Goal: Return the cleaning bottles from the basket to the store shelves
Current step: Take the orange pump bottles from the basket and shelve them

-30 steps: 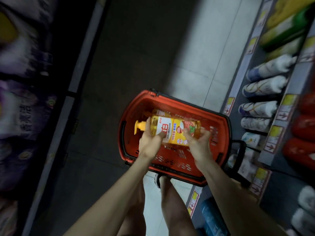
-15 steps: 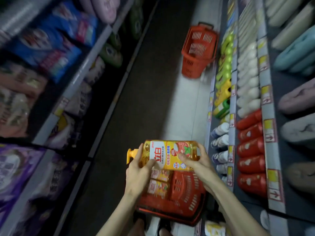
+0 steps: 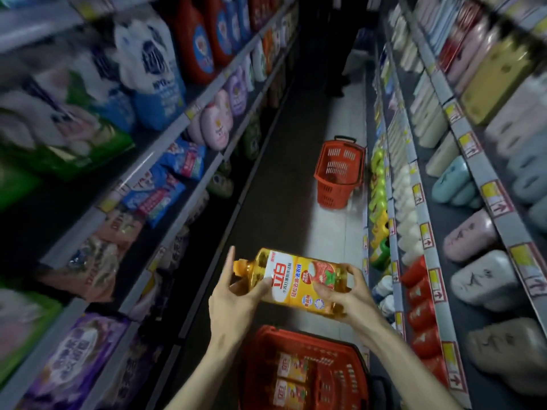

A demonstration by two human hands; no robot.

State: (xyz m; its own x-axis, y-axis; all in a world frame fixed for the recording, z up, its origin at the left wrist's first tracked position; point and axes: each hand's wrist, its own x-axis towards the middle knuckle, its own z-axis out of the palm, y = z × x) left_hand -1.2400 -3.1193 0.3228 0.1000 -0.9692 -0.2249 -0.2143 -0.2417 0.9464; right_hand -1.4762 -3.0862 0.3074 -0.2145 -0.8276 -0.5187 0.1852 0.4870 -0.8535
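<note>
Holding: the left hand (image 3: pixel 233 300) and right hand (image 3: pixel 346 294) share one amber plastic dish-soap bottle with a yellow and white label (image 3: pixel 296 279).
Left grip: the thumb crosses the front near the shoulder, the other fingers wrap behind, and the index finger stands straight up beside the orange neck.
Right grip: the thumb presses on the label and the fingers curl over the base end, closed snugly on it.
Bottle position: it lies on its side in the air, neck to the left and base to the right, above the near red plastic basket (image 3: pixel 266 350) and touching nothing but the hands.
Basket contents: two more bottles with yellow labels (image 3: pixel 291 365) lie inside.
Right edge: the grey price-tagged fronts of the right shelves (image 3: pixel 426 232) run just beside the right hand; red bottles (image 3: pixel 420 309) fill the tier nearest it.
Left edge: the left shelves (image 3: pixel 165 137), with blurred bags and jugs, stand well apart from the left hand.
Room: the pale tiled floor (image 3: pixel 328 232) runs ahead between the rows; a second red basket (image 3: pixel 337 173) stands on it against the right shelves.
</note>
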